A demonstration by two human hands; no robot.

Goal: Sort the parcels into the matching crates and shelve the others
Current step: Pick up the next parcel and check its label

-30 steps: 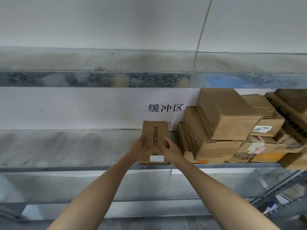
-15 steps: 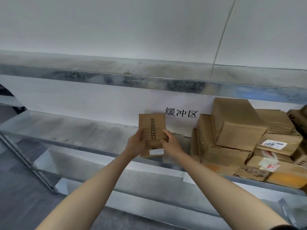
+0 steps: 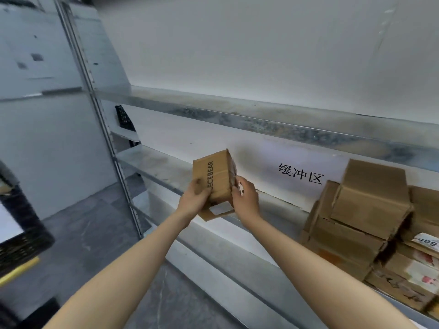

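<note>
A small brown cardboard parcel (image 3: 218, 176) printed "CECEBEAR" is held up in front of the metal shelf (image 3: 164, 162), tilted, with a white label on its lower face. My left hand (image 3: 193, 198) grips its left side with the thumb over the front. My right hand (image 3: 244, 198) grips its right side. The parcel is clear of the shelf board, above its front edge.
A stack of brown cardboard parcels (image 3: 370, 210) fills the shelf at the right, below a wall sign (image 3: 300, 174) in black characters. A shelf upright (image 3: 95, 110) stands at the left. A black crate (image 3: 21, 233) sits at the far left over grey floor.
Both hands have lifted the parcel off the shelf and tilted it. The view has swung left, bringing the upright and the black crate into sight.
</note>
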